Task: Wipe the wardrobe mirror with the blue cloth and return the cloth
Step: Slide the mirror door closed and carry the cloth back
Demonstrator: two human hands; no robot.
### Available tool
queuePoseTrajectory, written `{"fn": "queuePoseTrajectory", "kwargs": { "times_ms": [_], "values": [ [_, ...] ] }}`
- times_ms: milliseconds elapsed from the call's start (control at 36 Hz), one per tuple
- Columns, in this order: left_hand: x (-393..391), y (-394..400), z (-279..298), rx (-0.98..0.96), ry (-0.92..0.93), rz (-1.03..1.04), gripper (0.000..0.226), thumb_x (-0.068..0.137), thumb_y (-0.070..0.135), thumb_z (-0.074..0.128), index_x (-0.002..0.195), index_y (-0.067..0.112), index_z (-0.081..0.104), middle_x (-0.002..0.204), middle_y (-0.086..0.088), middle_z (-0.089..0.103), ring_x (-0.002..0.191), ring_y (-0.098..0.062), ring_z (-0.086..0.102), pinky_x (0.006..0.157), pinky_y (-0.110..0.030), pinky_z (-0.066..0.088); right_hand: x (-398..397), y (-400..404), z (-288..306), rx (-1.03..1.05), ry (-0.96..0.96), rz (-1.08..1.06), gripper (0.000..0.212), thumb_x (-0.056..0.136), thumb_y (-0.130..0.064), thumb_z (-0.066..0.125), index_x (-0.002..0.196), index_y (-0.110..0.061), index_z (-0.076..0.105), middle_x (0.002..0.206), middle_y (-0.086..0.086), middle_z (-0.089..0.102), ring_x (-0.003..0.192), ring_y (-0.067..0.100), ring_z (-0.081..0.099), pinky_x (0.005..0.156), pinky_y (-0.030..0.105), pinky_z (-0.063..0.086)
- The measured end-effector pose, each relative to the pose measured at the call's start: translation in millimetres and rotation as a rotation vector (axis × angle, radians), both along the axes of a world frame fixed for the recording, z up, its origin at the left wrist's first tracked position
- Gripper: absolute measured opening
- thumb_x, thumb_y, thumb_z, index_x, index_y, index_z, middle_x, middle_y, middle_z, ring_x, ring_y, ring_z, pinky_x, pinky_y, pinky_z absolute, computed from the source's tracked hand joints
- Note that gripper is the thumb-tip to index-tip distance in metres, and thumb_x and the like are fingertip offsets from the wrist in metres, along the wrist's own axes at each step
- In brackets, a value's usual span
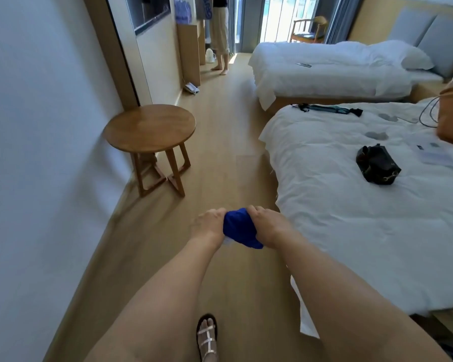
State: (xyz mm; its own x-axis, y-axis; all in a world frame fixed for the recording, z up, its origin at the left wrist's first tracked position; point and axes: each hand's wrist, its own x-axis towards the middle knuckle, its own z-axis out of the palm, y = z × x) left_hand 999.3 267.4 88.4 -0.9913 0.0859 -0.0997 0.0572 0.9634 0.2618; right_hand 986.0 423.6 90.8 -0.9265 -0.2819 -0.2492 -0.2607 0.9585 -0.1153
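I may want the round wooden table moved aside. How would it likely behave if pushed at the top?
The round wooden table looks rigid, so it should move as one piece. Its top is wider than the crossed leg base, so a push at the rim may tip it rather than slide it. The smooth wood floor probably lets the legs slide if pushed low.

Both hands, left hand [209, 223] and right hand [268, 226], grip a bunched blue cloth [239, 229] above the wooden floor [220, 142]. A round wooden table [149, 128] stands by the wall.
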Motion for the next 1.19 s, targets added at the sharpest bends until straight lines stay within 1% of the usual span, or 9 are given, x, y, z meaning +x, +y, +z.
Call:
{"fn": "queuePoseTrajectory", "kwargs": {
  "times_ms": [83, 278, 444, 556, 667, 833, 1028, 1083, 1194],
  "values": [
    [-46.8, -14.9, 1.8, 0.009, -0.002, 0.007, 0.020, 0.090, 0.012, 0.050, 0.105, 0.024, 0.053, 0.098, 0.001, 0.062, 0.084, -0.017, 0.060, 0.072, -0.031, 0.051, -48.0, -15.9, 4.0, 0.015, -0.006, 0.001, 0.050, 0.082, -0.006, 0.059, 0.127, -0.016, 0.040, 0.123, 0.005, 0.055, 0.107, 0.025, 0.058, 0.084, 0.039, 0.051],
    [-151.8, -52.2, 14.5, 0.049, -0.029, 0.040, 0.019, 0.090, 0.013, 0.051, 0.106, 0.023, 0.053, 0.097, 0.000, 0.061, 0.084, -0.016, 0.059, 0.076, -0.033, 0.052, -154.7, -56.5, 18.9, 0.013, 0.002, -0.003, 0.048, 0.085, -0.006, 0.056, 0.130, -0.016, 0.040, 0.123, 0.004, 0.055, 0.108, 0.025, 0.057, 0.074, 0.037, 0.048],
    [-221.1, -66.8, 7.9, 0.051, -0.054, 0.048, 0.017, 0.089, 0.014, 0.055, 0.101, 0.025, 0.052, 0.092, 0.003, 0.061, 0.080, -0.015, 0.059, 0.076, -0.035, 0.054, -221.7, -70.6, 18.6, 0.031, -0.020, 0.002, 0.048, 0.087, -0.007, 0.055, 0.131, -0.016, 0.039, 0.123, 0.004, 0.054, 0.107, 0.024, 0.056, 0.076, 0.036, 0.049],
    [-266.0, -66.8, -1.4, 0.034, -0.046, 0.058, 0.018, 0.088, 0.013, 0.052, 0.098, 0.028, 0.051, 0.088, 0.005, 0.060, 0.075, -0.013, 0.058, 0.070, -0.033, 0.054, -267.0, -69.3, 15.7, 0.035, -0.038, 0.005, 0.048, 0.087, -0.007, 0.055, 0.131, -0.016, 0.039, 0.122, 0.004, 0.054, 0.107, 0.023, 0.056, 0.079, 0.036, 0.050],
    [-314.4, -62.0, -7.4, 0.032, -0.060, 0.056, 0.021, 0.087, 0.013, 0.054, 0.100, 0.028, 0.050, 0.090, 0.005, 0.059, 0.076, -0.013, 0.058, 0.069, -0.033, 0.054, -315.8, -64.1, 14.8, 0.024, -0.052, 0.020, 0.050, 0.087, -0.007, 0.056, 0.132, -0.016, 0.039, 0.123, 0.004, 0.054, 0.108, 0.023, 0.055, 0.086, 0.037, 0.051],
    [-397.0, -45.6, -11.7, 0.014, -0.045, 0.098, 0.021, 0.088, 0.011, 0.050, 0.101, 0.028, 0.050, 0.092, 0.004, 0.060, 0.079, -0.014, 0.058, 0.063, -0.029, 0.046, -403.2, -48.8, 12.9, 0.037, -0.041, 0.069, 0.052, 0.088, -0.007, 0.055, 0.135, -0.017, 0.037, 0.125, 0.004, 0.053, 0.111, 0.023, 0.054, 0.087, 0.036, 0.049],
    [-499.1, -20.2, -5.8, 0.023, -0.018, 0.175, 0.022, 0.088, 0.012, 0.052, 0.104, 0.027, 0.050, 0.097, 0.004, 0.062, 0.080, -0.014, 0.057, 0.063, -0.027, 0.045, -521.7, -23.3, 17.3, 0.039, -0.021, 0.162, 0.056, 0.086, -0.007, 0.058, 0.136, -0.018, 0.035, 0.125, 0.003, 0.053, 0.111, 0.022, 0.055, 0.085, 0.034, 0.050],
    [-526.2, -12.4, -1.1, 0.012, -0.027, 0.192, 0.023, 0.087, 0.012, 0.052, 0.104, 0.027, 0.049, 0.097, 0.004, 0.061, 0.081, -0.015, 0.058, 0.063, -0.029, 0.047, -551.6, -15.3, 19.3, 0.040, -0.016, 0.183, 0.055, 0.087, -0.007, 0.057, 0.136, -0.018, 0.036, 0.126, 0.003, 0.053, 0.111, 0.022, 0.055, 0.082, 0.034, 0.048],
    [-575.2, 2.6, 4.4, 0.018, -0.026, 0.233, 0.019, 0.087, 0.010, 0.050, 0.098, 0.026, 0.048, 0.096, 0.003, 0.061, 0.074, -0.015, 0.053, 0.058, -0.029, 0.040, -608.9, -2.6, 22.9, 0.053, -0.001, 0.229, 0.053, 0.086, -0.007, 0.055, 0.134, -0.017, 0.036, 0.124, 0.003, 0.054, 0.108, 0.023, 0.056, 0.073, 0.032, 0.044]
  ]
}}
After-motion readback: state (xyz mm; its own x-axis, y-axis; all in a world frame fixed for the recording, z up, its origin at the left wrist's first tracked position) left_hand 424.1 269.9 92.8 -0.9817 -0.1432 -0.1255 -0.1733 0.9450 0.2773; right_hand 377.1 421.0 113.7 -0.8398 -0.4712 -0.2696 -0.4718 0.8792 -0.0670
